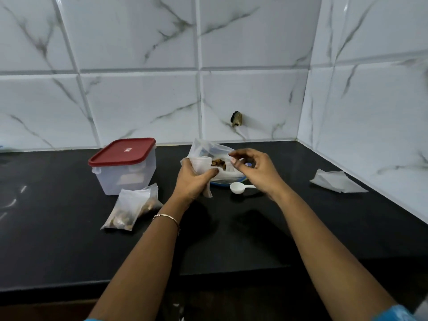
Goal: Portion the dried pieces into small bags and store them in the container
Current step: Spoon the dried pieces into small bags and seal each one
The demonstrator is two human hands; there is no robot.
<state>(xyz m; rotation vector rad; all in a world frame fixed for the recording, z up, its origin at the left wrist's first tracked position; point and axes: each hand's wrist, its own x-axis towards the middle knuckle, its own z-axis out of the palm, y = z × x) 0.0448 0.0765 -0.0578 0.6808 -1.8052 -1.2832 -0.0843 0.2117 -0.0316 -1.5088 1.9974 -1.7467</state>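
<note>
Home kitchen corner. Black stone bench (301,228) meets white marble-look wall tiles (143,100) on two sides. Food-storage container (125,172) with red lid (122,151), white measuring scoop (238,187), blue plate (222,183), filled small bags (129,208) lie on bench.

Left hand (192,179) grips with curled fingers; right hand (252,169) seemingly pinches.

I'm seeing the container (124,166) sitting left on the counter (254,228), filled bags (133,208) lying before it, the scoop (238,187) lying centre, spare bags (337,181) lying right.
</note>
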